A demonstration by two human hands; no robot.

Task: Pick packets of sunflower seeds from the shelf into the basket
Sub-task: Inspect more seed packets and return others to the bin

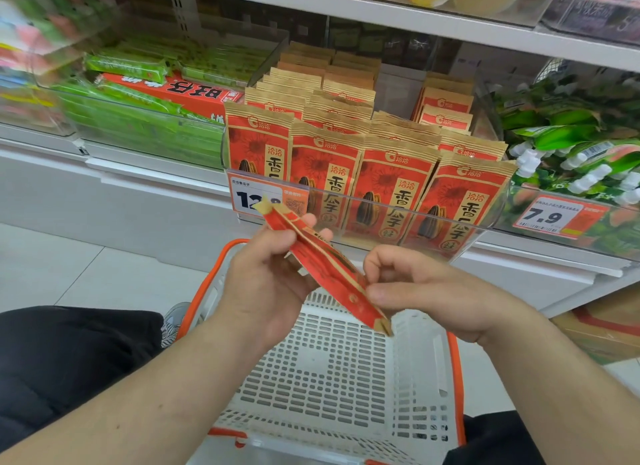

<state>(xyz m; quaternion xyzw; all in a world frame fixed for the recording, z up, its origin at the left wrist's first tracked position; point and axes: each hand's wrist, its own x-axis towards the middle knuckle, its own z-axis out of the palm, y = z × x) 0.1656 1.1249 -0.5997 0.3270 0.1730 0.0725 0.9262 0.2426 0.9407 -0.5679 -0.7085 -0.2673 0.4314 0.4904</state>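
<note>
Glossy green wrapped bars [138,100] fill a clear bin at the shelf's left end; beside them, flat kraft-paper seed packets [391,187] with red printed fronts stand in rows behind a clear plastic lip [398,210]. Below, the left hand [266,274] grips the upper half of one packet [325,267], seen edge-on and slanted. The right hand [426,291] pinches its lower end. Both hold it above the perforated white basket [332,378] with its orange rim.
</note>
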